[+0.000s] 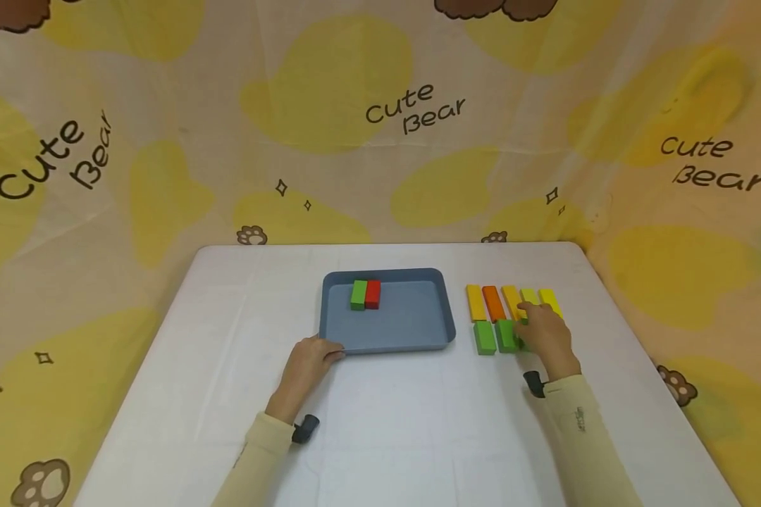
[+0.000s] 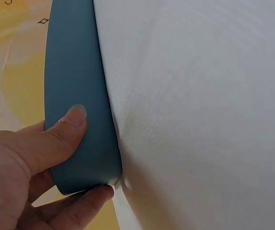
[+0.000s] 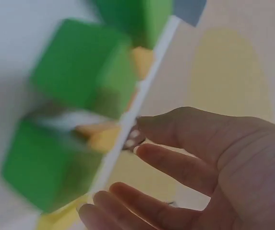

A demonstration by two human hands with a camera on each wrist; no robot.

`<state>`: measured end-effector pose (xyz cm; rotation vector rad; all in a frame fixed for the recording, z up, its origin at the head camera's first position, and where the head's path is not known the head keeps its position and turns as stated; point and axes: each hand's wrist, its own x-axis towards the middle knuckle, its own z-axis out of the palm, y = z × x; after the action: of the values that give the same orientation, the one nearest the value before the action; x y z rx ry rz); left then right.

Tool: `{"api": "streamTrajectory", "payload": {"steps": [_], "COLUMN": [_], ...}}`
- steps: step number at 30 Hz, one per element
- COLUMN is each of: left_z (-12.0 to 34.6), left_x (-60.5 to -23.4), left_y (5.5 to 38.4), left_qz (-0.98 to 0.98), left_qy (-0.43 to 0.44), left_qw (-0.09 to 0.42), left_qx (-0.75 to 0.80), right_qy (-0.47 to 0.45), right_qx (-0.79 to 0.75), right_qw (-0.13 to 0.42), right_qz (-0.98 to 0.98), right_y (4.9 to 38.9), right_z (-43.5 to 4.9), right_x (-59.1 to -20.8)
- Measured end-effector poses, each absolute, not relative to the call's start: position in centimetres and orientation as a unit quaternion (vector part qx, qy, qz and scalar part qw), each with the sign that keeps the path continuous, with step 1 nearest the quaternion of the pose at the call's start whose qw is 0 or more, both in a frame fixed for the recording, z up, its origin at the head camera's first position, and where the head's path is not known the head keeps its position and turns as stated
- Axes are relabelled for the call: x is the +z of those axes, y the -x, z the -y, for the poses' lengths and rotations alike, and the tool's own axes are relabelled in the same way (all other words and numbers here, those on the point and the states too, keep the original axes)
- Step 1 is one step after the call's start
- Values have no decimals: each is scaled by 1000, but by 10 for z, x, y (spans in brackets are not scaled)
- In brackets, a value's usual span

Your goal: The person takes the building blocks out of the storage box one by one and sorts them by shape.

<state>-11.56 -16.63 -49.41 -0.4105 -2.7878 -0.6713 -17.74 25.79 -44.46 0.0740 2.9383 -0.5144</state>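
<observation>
My left hand (image 1: pixel 312 358) grips the near left corner of a blue-grey tray (image 1: pixel 396 348). In the left wrist view the thumb lies on the tray's outer wall (image 2: pixel 77 62) and the fingers wrap the corner. Inside the tray, a green block (image 1: pixel 359 296) and a red block (image 1: pixel 373 295) lie side by side. My right hand (image 1: pixel 547 336) hovers over the blocks at the right, partly covering them. Its fingers are extended and hold nothing in the right wrist view, close to a green block (image 3: pixel 79 67) and another green block (image 3: pixel 36 165).
Right of the tray, a back row has a yellow-orange block (image 1: pixel 475 303), an orange block (image 1: pixel 494 304) and several yellowish ones. Green blocks, including one at the left end (image 1: pixel 485 338), form the front row. A patterned curtain (image 1: pixel 330 105) stands behind the white table (image 1: pixel 406 436).
</observation>
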Motion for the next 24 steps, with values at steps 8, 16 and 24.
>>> {"api": "streamTrajectory", "payload": {"steps": [8,16,24], "left_z": [167,166,166], "left_x": [-495,-493,-495], "left_y": [116,116,116], "left_qz": [957,958,958], "left_qy": [140,128,131], "left_qw": [113,106,105], "left_qx": [-228,-235,-232], "right_qy": [27,76,115], "right_qx": [-157,-140,-133], "right_qw": [77,77,95], "right_qz": [-984,-984,-980], "right_y": [206,246,261], "right_z": [-206,-127,-65], "right_x": [-418,-404,-421]}}
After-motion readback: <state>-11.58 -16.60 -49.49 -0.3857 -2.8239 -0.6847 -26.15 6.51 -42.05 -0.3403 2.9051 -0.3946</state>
